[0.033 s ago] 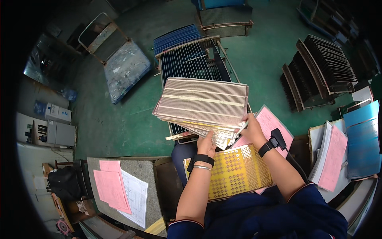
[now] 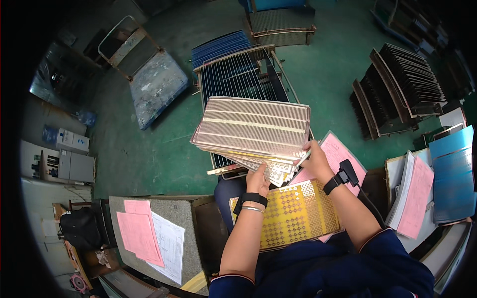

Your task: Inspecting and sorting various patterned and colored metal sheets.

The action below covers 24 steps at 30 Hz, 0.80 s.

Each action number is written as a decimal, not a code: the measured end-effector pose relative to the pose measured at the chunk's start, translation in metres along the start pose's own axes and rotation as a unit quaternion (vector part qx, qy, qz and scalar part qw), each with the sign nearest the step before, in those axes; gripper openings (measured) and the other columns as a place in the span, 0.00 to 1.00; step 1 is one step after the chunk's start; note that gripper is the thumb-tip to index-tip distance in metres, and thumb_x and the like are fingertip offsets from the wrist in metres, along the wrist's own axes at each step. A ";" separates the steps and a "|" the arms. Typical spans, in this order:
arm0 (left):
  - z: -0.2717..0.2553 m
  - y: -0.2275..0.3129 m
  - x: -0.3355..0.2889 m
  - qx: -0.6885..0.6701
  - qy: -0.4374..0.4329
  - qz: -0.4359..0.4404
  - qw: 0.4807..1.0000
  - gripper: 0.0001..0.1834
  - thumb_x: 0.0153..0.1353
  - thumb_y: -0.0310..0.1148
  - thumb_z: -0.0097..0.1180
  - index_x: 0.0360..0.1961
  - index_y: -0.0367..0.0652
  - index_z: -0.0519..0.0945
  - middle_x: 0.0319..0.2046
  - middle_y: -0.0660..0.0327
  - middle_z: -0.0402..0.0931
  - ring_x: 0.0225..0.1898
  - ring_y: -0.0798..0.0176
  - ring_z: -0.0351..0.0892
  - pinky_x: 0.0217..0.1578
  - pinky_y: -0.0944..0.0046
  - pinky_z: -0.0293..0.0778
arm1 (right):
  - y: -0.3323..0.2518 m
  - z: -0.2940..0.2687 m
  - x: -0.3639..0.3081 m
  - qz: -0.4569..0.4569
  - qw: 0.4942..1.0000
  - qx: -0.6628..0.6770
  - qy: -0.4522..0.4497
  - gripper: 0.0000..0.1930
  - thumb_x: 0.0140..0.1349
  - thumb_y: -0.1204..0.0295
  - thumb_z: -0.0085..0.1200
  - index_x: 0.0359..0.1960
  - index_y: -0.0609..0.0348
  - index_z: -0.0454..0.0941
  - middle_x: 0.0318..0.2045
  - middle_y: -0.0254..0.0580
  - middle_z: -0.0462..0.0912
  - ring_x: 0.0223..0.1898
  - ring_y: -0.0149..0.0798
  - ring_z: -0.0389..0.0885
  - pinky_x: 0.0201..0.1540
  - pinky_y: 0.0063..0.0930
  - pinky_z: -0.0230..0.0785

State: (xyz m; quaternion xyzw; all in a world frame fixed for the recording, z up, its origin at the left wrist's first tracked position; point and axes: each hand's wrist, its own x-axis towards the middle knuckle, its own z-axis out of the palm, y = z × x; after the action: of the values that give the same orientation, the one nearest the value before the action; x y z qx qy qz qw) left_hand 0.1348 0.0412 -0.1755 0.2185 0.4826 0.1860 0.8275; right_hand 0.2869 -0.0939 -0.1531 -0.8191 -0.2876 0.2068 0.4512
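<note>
A stack of thin printed circuit panels [image 2: 253,124], the top one copper-pink with fine stripes and pale bands, rests fanned out on a wire rack [image 2: 233,79]. My left hand [image 2: 258,180] grips the near edge of the lower panels, fingers partly hidden beneath. At the stack's near right corner, my right hand [image 2: 317,163] is closed on a slim, pale, pen-like thing [image 2: 303,159], its fingertips close to the panel edges. A yellow circuit panel [image 2: 293,213] with rows of metallic shapes lies in front of my body, below both wrists.
Pink sheets [image 2: 139,233] and white paper lie on a grey-topped surface at left. Beside my right arm is a pink sheet [image 2: 343,154]; more papers [image 2: 415,198] and blue panels [image 2: 453,174] are further right. A flat trolley [image 2: 156,84] and dark slotted racks [image 2: 397,89] stand on the green floor.
</note>
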 end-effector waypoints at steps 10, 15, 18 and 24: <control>0.010 0.020 -0.010 -0.013 0.037 -0.048 0.998 0.14 0.59 0.36 0.60 0.44 0.43 0.74 0.39 0.63 0.77 0.41 0.62 0.78 0.42 0.62 0.77 | 0.021 -0.022 0.027 0.072 0.984 0.165 0.007 0.24 0.49 0.70 0.69 0.38 0.61 0.63 0.26 0.37 0.73 0.26 0.29 0.73 0.30 0.22 0.68; -0.014 0.022 -0.001 -0.059 -0.013 -0.057 0.997 0.18 0.57 0.35 0.63 0.46 0.43 0.73 0.45 0.60 0.76 0.46 0.62 0.76 0.46 0.62 0.74 | -0.011 -0.032 0.045 0.189 0.929 0.318 0.008 0.20 0.57 0.62 0.62 0.38 0.59 0.64 0.25 0.32 0.69 0.22 0.22 0.64 0.22 0.16 0.58; -0.015 0.020 0.002 -0.050 0.004 -0.037 0.998 0.19 0.56 0.36 0.64 0.46 0.42 0.73 0.45 0.60 0.74 0.46 0.62 0.75 0.47 0.60 0.73 | -0.024 -0.035 0.056 0.230 0.904 0.356 -0.048 0.16 0.60 0.58 0.58 0.33 0.56 0.69 0.22 0.25 0.65 0.20 0.20 0.59 0.21 0.15 0.54; -0.004 0.030 -0.011 -0.004 0.059 0.002 0.998 0.25 0.53 0.41 0.67 0.47 0.40 0.73 0.36 0.65 0.73 0.37 0.65 0.75 0.42 0.66 0.73 | -0.036 -0.032 0.055 0.170 0.842 0.509 -0.051 0.07 0.63 0.65 0.55 0.33 0.51 0.71 0.21 0.22 0.65 0.21 0.19 0.60 0.25 0.16 0.55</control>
State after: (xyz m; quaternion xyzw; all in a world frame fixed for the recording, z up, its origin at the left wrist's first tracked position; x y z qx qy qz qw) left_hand 0.1237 0.0613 -0.1529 0.2048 0.5292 0.2027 0.7981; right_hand 0.3366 -0.0620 -0.1105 -0.4987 -0.0204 0.4393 0.7469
